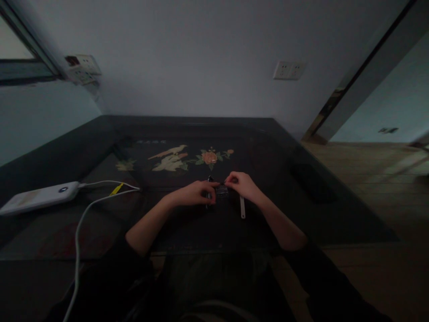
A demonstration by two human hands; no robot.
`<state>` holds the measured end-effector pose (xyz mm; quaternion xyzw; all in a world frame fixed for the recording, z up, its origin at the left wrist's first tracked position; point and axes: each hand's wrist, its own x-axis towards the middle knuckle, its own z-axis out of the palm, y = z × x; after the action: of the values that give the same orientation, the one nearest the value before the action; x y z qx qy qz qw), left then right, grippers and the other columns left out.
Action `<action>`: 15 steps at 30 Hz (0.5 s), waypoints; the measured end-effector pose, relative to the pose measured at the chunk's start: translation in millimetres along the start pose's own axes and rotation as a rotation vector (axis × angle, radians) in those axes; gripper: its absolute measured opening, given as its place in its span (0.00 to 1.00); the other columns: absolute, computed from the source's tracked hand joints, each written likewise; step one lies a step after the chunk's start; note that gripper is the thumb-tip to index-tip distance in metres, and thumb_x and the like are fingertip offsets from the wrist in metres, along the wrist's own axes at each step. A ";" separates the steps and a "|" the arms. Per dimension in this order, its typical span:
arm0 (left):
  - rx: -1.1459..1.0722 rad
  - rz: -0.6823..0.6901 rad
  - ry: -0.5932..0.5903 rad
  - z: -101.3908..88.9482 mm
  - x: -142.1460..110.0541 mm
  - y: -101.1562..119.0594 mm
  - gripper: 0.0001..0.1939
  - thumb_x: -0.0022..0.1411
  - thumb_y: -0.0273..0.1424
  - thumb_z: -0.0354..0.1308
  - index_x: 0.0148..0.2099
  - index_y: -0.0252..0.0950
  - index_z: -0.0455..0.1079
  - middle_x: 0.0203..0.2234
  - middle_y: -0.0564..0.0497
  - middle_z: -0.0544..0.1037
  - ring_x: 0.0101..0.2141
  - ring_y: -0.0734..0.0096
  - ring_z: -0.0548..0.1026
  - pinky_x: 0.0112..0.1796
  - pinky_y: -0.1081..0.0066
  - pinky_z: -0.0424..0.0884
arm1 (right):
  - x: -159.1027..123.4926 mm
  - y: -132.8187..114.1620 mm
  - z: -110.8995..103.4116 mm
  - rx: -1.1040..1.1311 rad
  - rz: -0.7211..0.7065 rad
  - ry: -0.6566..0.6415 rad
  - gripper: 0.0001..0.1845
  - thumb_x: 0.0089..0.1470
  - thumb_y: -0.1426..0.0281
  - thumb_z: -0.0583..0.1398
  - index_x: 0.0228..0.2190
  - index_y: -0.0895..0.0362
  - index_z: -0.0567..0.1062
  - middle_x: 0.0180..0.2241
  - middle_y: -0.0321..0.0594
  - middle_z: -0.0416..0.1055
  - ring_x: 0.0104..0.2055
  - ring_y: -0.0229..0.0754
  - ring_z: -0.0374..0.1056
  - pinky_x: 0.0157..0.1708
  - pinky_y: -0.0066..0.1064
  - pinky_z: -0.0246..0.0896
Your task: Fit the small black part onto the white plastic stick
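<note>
My left hand (197, 193) is closed around a small dark item with shiny edges (210, 179), its index finger reaching toward my right hand. My right hand (245, 185) holds its thumb and fingertips together in a pinch; whatever is between them is too small and dark to name. In the gap between both hands sits a small, glossy, see-through piece (222, 191), close to the table surface. A pale flat strip with a hole at its end (243, 209) lies just below my right hand, its upper end hidden by that hand.
The dark glossy table (254, 232) bears a bird-and-flower picture (209, 157). At left lies a white power bank (43, 197) with a white cable (77, 241) and a yellow tag (116, 189). A dark flat object (313, 183) rests at right. The wall stands behind.
</note>
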<state>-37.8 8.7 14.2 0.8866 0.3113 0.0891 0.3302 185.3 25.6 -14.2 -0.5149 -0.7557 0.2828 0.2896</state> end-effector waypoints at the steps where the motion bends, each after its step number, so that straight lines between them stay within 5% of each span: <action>1: -0.003 0.002 0.007 0.1 0.0 0.5 0.05 0.57 0.32 0.59 0.36 0.38 0.75 0.59 0.45 0.64 0.58 0.62 0.63 0.55 0.67 0.57 | -0.2 0.0 1.7 -0.005 -0.002 -0.003 0.01 0.48 0.75 0.62 0.26 0.60 0.74 0.26 0.38 0.72 0.29 0.37 0.67 0.30 0.27 0.57; 8: -0.056 -0.002 0.026 -0.3 0.3 6.2 0.04 0.58 0.31 0.58 0.35 0.38 0.74 0.46 0.46 0.76 0.58 0.63 0.63 0.52 0.68 0.60 | -2.3 -4.7 5.7 -0.040 -0.001 0.005 0.03 0.49 0.74 0.62 0.25 0.59 0.72 0.26 0.38 0.72 0.30 0.38 0.68 0.29 0.27 0.56; 15: -0.086 0.008 0.057 1.0 -0.2 6.7 0.03 0.57 0.29 0.58 0.34 0.37 0.73 0.43 0.47 0.78 0.56 0.63 0.66 0.50 0.68 0.62 | -2.0 -7.7 6.0 -0.007 0.052 0.009 0.04 0.49 0.74 0.62 0.24 0.59 0.71 0.24 0.37 0.71 0.28 0.37 0.68 0.27 0.26 0.56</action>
<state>-34.2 4.1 17.7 0.8699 0.3129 0.1288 0.3588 176.8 20.6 -12.9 -0.5367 -0.7416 0.2852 0.2839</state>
